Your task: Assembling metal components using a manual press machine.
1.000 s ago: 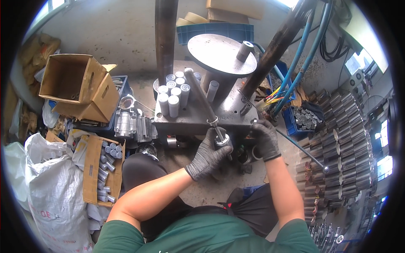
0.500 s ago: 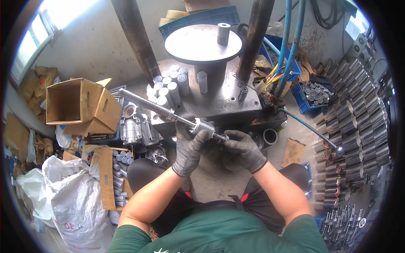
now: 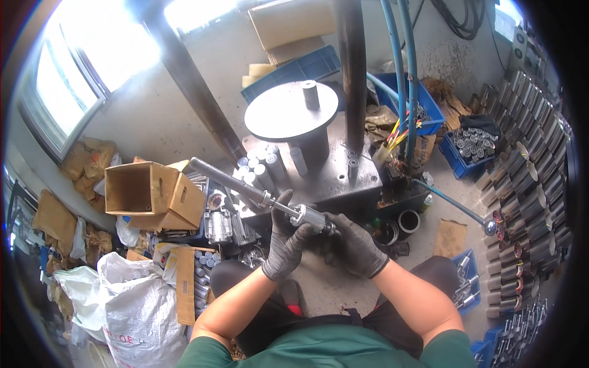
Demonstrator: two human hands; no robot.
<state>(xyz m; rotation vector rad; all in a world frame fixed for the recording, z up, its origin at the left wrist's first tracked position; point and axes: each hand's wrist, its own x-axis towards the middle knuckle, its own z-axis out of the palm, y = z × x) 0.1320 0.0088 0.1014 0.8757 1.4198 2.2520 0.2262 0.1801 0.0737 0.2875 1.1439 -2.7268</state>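
Observation:
A long metal shaft assembly slants across my lap, its thick grey bar pointing up and left. A bright ring and a thin bare rod lie between the bar and a silver cylindrical housing. My left hand, in a grey work glove, is closed around the housing from the left, with the thumb along its near side. My right hand, gloved alike, is closed at the housing's lower right end, next to a dark shaft tip. Its fingertips are partly hidden behind the part.
Ahead stands a metal press base with a round table and several grey cylinders. Cardboard boxes and a white sack are at left. Stacked metal tubes and blue bins fill the right.
My view has tilted up, so the scene sits lower. My right hand has moved from the shaft's tip onto the housing's end. The left hand keeps its hold.

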